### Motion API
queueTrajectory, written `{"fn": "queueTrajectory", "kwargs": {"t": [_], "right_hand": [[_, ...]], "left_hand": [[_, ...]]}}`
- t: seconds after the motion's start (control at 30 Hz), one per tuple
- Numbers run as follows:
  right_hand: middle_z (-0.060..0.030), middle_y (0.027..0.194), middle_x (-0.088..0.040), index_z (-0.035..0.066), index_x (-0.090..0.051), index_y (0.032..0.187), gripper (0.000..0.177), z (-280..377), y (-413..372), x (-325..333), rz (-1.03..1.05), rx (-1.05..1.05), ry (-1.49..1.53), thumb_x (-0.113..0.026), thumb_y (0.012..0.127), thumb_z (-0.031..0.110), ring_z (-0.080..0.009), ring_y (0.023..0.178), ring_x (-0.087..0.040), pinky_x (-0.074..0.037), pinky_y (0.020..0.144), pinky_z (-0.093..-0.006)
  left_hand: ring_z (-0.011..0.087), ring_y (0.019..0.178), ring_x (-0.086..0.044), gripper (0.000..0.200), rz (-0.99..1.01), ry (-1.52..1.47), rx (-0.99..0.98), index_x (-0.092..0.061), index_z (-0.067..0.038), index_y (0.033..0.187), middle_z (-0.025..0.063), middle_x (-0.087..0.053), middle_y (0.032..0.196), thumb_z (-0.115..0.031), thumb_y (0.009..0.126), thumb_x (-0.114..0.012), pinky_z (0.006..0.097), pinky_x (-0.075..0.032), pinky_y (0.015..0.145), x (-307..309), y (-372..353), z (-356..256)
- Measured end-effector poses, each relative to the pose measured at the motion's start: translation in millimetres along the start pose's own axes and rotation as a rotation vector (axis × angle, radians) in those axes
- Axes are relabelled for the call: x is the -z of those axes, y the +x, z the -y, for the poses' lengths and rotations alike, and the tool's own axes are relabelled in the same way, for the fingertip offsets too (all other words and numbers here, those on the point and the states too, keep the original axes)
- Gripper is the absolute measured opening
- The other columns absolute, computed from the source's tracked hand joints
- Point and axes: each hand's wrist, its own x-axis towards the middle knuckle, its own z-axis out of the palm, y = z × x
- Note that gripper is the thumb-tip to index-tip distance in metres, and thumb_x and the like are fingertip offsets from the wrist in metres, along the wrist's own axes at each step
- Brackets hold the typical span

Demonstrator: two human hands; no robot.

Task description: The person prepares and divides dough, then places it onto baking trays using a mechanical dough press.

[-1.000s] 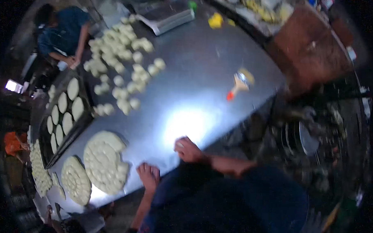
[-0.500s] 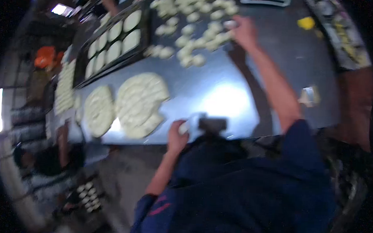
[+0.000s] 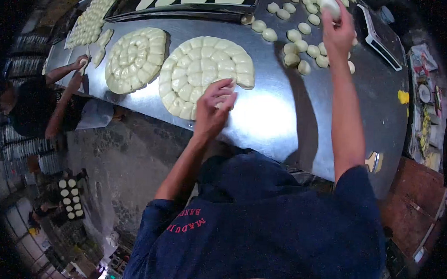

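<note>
Balls of dough [image 3: 304, 68] are lying in a loose bunch on the shiny metal table [image 3: 283, 117], over on the far side. The right hand [image 3: 338, 33] is hanging out over them, and its fingers are gripping one white ball [image 3: 330, 6]. The left hand [image 3: 215, 107] is hovering with bent fingers by the near right edge of a big round dough [image 3: 196, 65]. Something pale is showing among those fingers, but I cannot tell if they are gripping it. Another round dough [image 3: 136, 60] is lying just to the left, and a black tray [image 3: 188, 13] is sitting behind both.
</note>
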Motion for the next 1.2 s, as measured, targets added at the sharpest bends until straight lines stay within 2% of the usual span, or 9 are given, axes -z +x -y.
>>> {"fn": "queueTrajectory", "kwargs": {"t": [0.07,0.3,0.6,0.7,0.77,0.87,1.07,1.1,1.2], "right_hand": [[-0.0146,0.1,-0.069,0.004,-0.067,0.11,0.041,-75.1,-8.6,-16.3,0.342,0.174,-0.725,-0.068,0.084,0.036,-0.0351,0.081,-0.067,-0.053,0.073,-0.0449],[-0.0241,0.083,-0.068,0.003,-0.073,0.086,0.064,40.7,-178.6,-82.5,0.917,-0.63,-0.744,-0.051,0.088,0.063,-0.0442,0.083,-0.066,-0.05,0.075,-0.0531],[-0.0247,0.107,-0.065,0.001,-0.06,0.109,0.045,29.9,-247.6,-169.5,0.612,-0.807,0.016,-0.074,0.08,0.032,-0.0356,0.097,-0.065,-0.05,0.083,-0.0474],[-0.0247,0.112,-0.064,0.003,-0.06,0.109,0.046,31.7,-245.4,-101.0,0.764,-0.703,0.029,-0.075,0.075,0.029,-0.0367,0.102,-0.061,-0.048,0.088,-0.0458],[-0.0218,0.103,-0.066,0.006,-0.059,0.1,0.036,5.4,-282.4,-70.1,0.566,-0.408,0.117,-0.075,0.072,0.023,-0.0353,0.094,-0.064,-0.05,0.08,-0.045],[-0.0126,0.084,-0.065,0.007,-0.06,0.087,0.026,22.8,-275.6,33.2,0.811,-0.648,-0.164,-0.075,0.07,0.019,-0.0273,0.079,-0.066,-0.052,0.069,-0.0407],[-0.0068,0.095,-0.064,0.011,-0.012,0.152,0.092,96.1,-218.3,117.9,0.488,-0.779,0.681,-0.062,0.076,-0.005,-0.0166,0.089,-0.062,-0.049,0.084,-0.0301],[-0.0047,0.093,-0.063,0.008,-0.017,0.152,0.089,108.8,-210.6,111.9,0.495,-0.678,0.617,-0.059,0.076,-0.005,-0.016,0.088,-0.06,-0.048,0.083,-0.0275],[-0.0107,0.081,-0.058,0.0,-0.066,0.109,0.04,129.6,-181.7,145.8,0.492,-0.389,0.167,-0.055,0.071,-0.003,-0.0193,0.08,-0.059,-0.047,0.071,-0.0291]], "left_hand": [[0.0157,0.093,-0.065,0.024,-0.094,-0.068,0.138,-0.067,0.003,0.106,0.0116,-0.07,0.103,-0.016,0.091,-0.065,0.0283,-0.052,0.079,29.0,-4.6,12.2],[0.0133,0.078,-0.065,0.021,-0.227,0.067,0.281,-0.07,-0.003,0.1,0.0094,-0.071,0.089,-0.02,0.087,-0.069,0.0287,-0.051,0.073,117.2,-18.3,96.0],[0.0296,0.111,-0.059,0.03,-0.002,0.381,-0.424,-0.062,-0.001,0.116,0.0162,-0.063,0.118,-0.014,0.089,-0.06,0.0373,-0.047,0.097,88.0,24.4,101.0],[0.0363,0.121,-0.054,0.046,0.499,-0.258,0.376,-0.036,-0.008,0.145,0.0182,-0.051,0.138,-0.017,0.101,-0.042,0.0495,-0.043,0.101,-27.7,31.4,87.3],[0.0359,0.143,-0.027,0.055,0.36,0.917,-0.363,-0.041,-0.008,0.143,0.0168,-0.034,0.153,-0.035,0.096,-0.05,0.0552,-0.023,0.114,-14.2,47.0,158.5],[0.0381,0.147,-0.014,0.057,0.312,0.99,-0.333,-0.043,-0.013,0.144,0.0141,-0.022,0.159,-0.039,0.095,-0.053,0.064,-0.013,0.113,-14.6,33.8,130.4],[0.0216,0.075,-0.065,0.041,0.033,0.108,0.006,-0.069,0.002,0.091,0.01,-0.07,0.083,-0.038,0.096,-0.059,0.0372,-0.051,0.065,-123.0,17.6,129.0],[0.0185,0.065,-0.063,0.043,0.298,-0.287,0.648,-0.069,-0.001,0.09,0.0083,-0.068,0.08,-0.043,0.095,-0.059,0.0328,-0.049,0.056,-124.1,2.7,9.6],[0.0245,0.057,-0.063,0.057,0.233,-0.052,0.297,-0.068,0.001,0.082,0.0099,-0.067,0.069,-0.055,0.09,-0.059,0.0397,-0.046,0.047,-141.6,17.6,41.9]]}}
